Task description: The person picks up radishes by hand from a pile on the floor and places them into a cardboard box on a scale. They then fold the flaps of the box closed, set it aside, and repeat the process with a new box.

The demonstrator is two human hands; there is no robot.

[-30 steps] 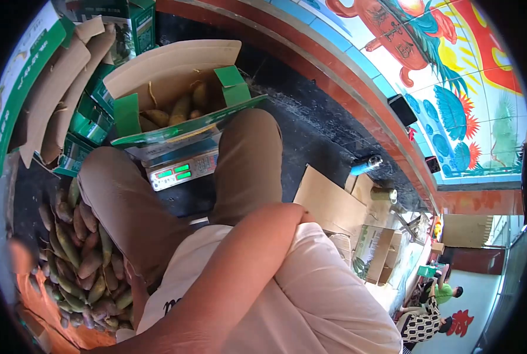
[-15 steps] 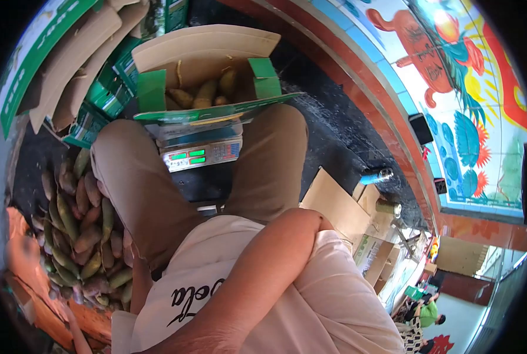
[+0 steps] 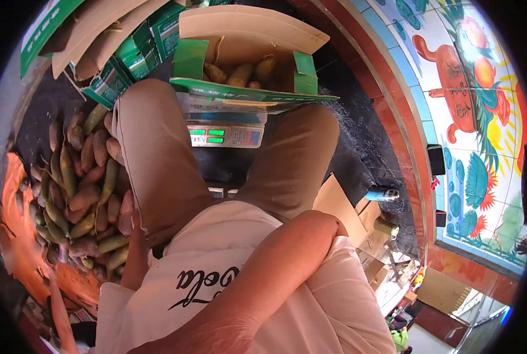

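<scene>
My left forearm (image 3: 136, 253) reaches down beside my left leg, at the edge of a heap of long green and reddish-brown tubers (image 3: 86, 197). Its hand is not distinguishable there among the tubers, so I cannot see whether it holds one. My right arm (image 3: 263, 277) is bent across my shirt, and its hand lies beyond the bottom edge of the view. In front of my knees, an open green cardboard box (image 3: 251, 94) with several tubers (image 3: 240, 75) inside rests on a digital scale (image 3: 228, 135) with lit green displays.
Stacked green cartons (image 3: 139, 56) and folded cardboard stand at the far left. Another person's arm (image 3: 61, 312) extends toward the heap over an orange sheet (image 3: 15, 200). At right are flattened cardboard (image 3: 339, 203), a blue bottle (image 3: 382, 194) and a painted tile wall (image 3: 458, 88).
The view has turned, so the box, scale and my knees sit further right and higher. The other person's arm shows more. My arms keep nearly the same pose.
</scene>
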